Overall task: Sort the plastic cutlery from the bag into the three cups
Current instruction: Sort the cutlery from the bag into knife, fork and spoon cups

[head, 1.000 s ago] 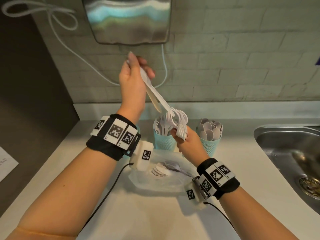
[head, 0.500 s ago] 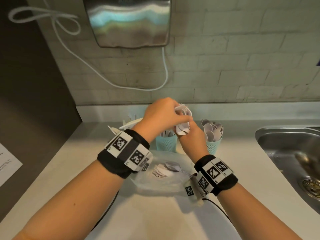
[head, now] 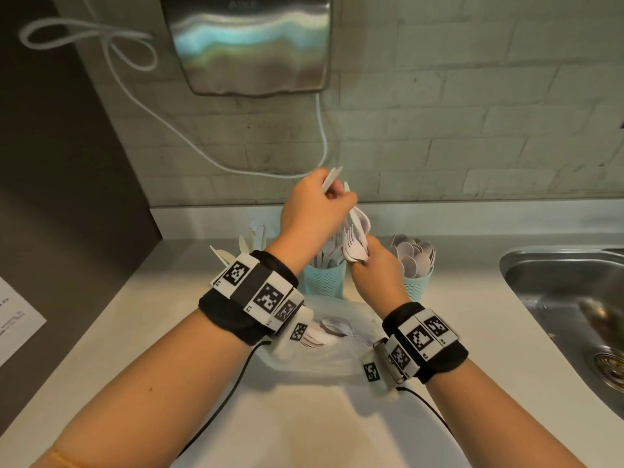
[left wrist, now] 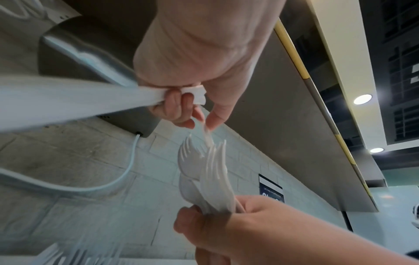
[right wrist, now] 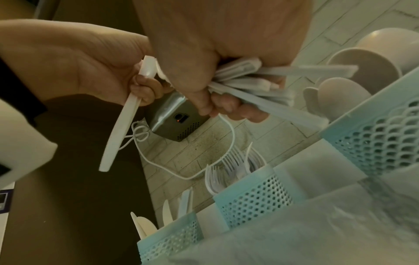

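Note:
My right hand (head: 364,262) grips a bundle of white plastic forks (head: 354,246) by the handles, tines up, above the middle cup. My left hand (head: 337,197) is just above the bundle. It holds long white cutlery pieces (head: 332,177) in its curled fingers, and its thumb and forefinger pinch a fork tip (left wrist: 206,131). Three teal perforated cups stand at the back: one with knives (right wrist: 170,238), one with forks (head: 324,278), one with spoons (head: 417,285). The clear bag (head: 337,352) lies below my wrists with a few spoons inside.
A steel sink (head: 557,298) is sunk into the counter at the right. A metal hand dryer (head: 250,45) hangs on the brick wall above, with a white cable (head: 169,123) looping down. A paper sheet (head: 13,329) lies at the far left.
The left hand, raised high a second ago with a drawn-out piece, dropped onto the bundle and is now just above it again. The right hand stayed over the middle cup.

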